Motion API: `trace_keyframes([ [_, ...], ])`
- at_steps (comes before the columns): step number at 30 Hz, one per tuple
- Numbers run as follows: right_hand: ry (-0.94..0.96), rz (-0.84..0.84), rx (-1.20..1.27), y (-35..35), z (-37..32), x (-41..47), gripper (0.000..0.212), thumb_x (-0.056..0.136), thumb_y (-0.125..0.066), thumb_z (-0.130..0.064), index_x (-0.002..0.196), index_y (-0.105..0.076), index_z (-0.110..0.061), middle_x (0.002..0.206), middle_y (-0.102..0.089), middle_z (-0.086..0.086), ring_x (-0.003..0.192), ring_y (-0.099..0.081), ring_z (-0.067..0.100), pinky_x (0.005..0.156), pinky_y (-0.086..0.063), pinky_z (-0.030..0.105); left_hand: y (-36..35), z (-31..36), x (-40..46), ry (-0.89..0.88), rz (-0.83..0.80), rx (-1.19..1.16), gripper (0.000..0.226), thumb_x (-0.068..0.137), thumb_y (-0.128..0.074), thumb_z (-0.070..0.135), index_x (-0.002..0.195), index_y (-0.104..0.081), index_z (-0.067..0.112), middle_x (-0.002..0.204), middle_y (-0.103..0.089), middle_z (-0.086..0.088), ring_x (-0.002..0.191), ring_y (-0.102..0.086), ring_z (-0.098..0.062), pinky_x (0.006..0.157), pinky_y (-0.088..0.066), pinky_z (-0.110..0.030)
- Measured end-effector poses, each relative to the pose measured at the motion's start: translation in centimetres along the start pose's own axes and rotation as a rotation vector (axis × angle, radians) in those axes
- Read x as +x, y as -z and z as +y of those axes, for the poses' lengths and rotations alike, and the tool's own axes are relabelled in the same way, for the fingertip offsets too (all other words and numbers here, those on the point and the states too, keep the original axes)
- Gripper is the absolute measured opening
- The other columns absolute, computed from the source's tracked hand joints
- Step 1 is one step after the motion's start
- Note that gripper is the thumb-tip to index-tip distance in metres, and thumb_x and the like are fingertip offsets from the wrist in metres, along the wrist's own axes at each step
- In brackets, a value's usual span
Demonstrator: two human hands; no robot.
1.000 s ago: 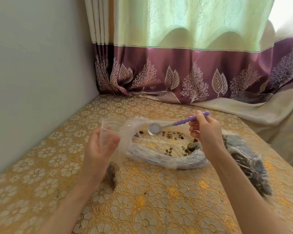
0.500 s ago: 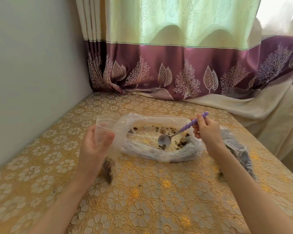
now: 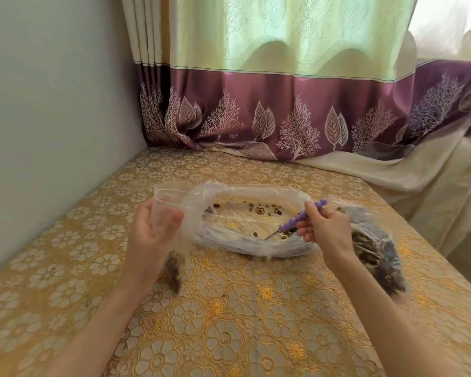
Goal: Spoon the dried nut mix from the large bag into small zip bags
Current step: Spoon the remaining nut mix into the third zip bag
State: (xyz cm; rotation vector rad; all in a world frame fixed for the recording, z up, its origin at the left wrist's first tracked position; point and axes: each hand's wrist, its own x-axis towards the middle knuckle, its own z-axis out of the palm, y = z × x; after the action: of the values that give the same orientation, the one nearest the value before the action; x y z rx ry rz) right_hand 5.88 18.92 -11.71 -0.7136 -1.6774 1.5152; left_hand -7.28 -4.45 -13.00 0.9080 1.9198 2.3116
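Clear plastic fills your left hand (image 3: pixel 152 235): it grips a small zip bag (image 3: pixel 169 213) upright, a few nuts at its bottom. Your right hand (image 3: pixel 325 229) pinches the purple spoon (image 3: pixel 299 219), tip down inside the large bag (image 3: pixel 256 221) lying open on the gold-flowered worktop (image 3: pixel 229 322), nut mix (image 3: pixel 375 254) heaped behind your wrist.

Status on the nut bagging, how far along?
Early. Done: the small zip bag, gripped by the left hand, has some nut mix at its bottom. In hand: right hand dips the purple spoon into the large bag. Left: topping up; zip unsealed.
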Motion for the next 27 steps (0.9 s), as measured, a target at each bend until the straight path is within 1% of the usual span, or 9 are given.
trace_keyframes([
  [2, -0.014, 0.015, 0.042, -0.8, -0.1, -0.5, 0.035, 0.096, -0.052, -0.017, 0.066, -0.063, -0.002, 0.052, -0.066, 0.007, 0.042, -0.056, 0.01, 0.04, -0.045, 0.016, 0.0, 0.1, 0.0, 0.003, 0.0, -0.003, 0.074, 0.052, -0.067, 0.078, 0.109, -0.053, 0.034, 0.098, -0.068, 0.015, 0.086, -0.067, -0.005, 0.059, -0.053, -0.018],
  [4, -0.035, 0.0, 0.072, -1.5, -0.2, -0.9, 0.035, 0.095, -0.053, -0.017, 0.065, -0.064, -0.001, 0.051, -0.066, 0.006, 0.042, -0.058, 0.01, 0.04, -0.047, 0.016, 0.0, 0.1, 0.0, 0.004, 0.0, -0.005, 0.075, 0.051, -0.067, 0.078, 0.109, -0.053, 0.034, 0.098, -0.068, 0.015, 0.086, -0.067, -0.006, 0.059, -0.053, -0.019],
  [8, -0.113, -0.059, 0.09, -2.9, -0.1, -1.0, 0.031, 0.095, -0.055, -0.018, 0.07, -0.064, 0.0, 0.053, -0.068, 0.006, 0.046, -0.063, 0.012, 0.044, -0.051, 0.017, 0.1, 0.3, 0.0, 0.01, -0.001, -0.013, 0.078, 0.049, -0.067, 0.079, 0.11, -0.052, 0.034, 0.101, -0.068, 0.014, 0.088, -0.067, -0.008, 0.061, -0.055, -0.021],
  [11, -0.198, -0.092, 0.135, -3.4, 0.0, -1.1, 0.03, 0.094, -0.056, -0.017, 0.072, -0.065, 0.001, 0.057, -0.07, 0.009, 0.051, -0.067, 0.015, 0.046, -0.053, 0.018, 0.2, 0.3, -0.1, 0.012, -0.002, -0.013, 0.079, 0.049, -0.068, 0.079, 0.111, -0.052, 0.034, 0.102, -0.068, 0.012, 0.089, -0.067, -0.01, 0.062, -0.056, -0.024],
  [16, -0.32, -0.142, 0.234, -3.4, -0.1, -1.3, 0.028, 0.095, -0.054, -0.012, 0.074, -0.063, 0.004, 0.066, -0.072, 0.016, 0.057, -0.07, 0.017, 0.048, -0.055, 0.018, 0.2, 0.4, 0.0, -0.005, -0.01, 0.005, 0.073, 0.051, -0.066, 0.08, 0.107, -0.052, 0.036, 0.099, -0.067, 0.016, 0.086, -0.067, -0.007, 0.059, -0.054, -0.021],
  [21, -0.346, -0.063, 0.275, -3.3, -0.2, -1.3, 0.028, 0.095, -0.052, -0.01, 0.073, -0.063, 0.004, 0.064, -0.071, 0.014, 0.053, -0.069, 0.015, 0.045, -0.053, 0.016, 0.1, 0.2, 0.1, -0.015, -0.009, 0.019, 0.074, 0.05, -0.066, 0.08, 0.107, -0.053, 0.034, 0.099, -0.068, 0.015, 0.085, -0.068, -0.008, 0.058, -0.054, -0.02],
  [27, -0.309, 0.002, 0.271, -3.0, -0.4, -1.1, 0.028, 0.095, -0.052, -0.01, 0.073, -0.064, 0.002, 0.058, -0.07, 0.01, 0.048, -0.066, 0.011, 0.043, -0.051, 0.015, 0.0, 0.3, 0.0, -0.031, -0.01, 0.035, 0.075, 0.049, -0.065, 0.08, 0.106, -0.052, 0.033, 0.095, -0.068, 0.018, 0.081, -0.068, -0.003, 0.055, -0.051, -0.015],
])
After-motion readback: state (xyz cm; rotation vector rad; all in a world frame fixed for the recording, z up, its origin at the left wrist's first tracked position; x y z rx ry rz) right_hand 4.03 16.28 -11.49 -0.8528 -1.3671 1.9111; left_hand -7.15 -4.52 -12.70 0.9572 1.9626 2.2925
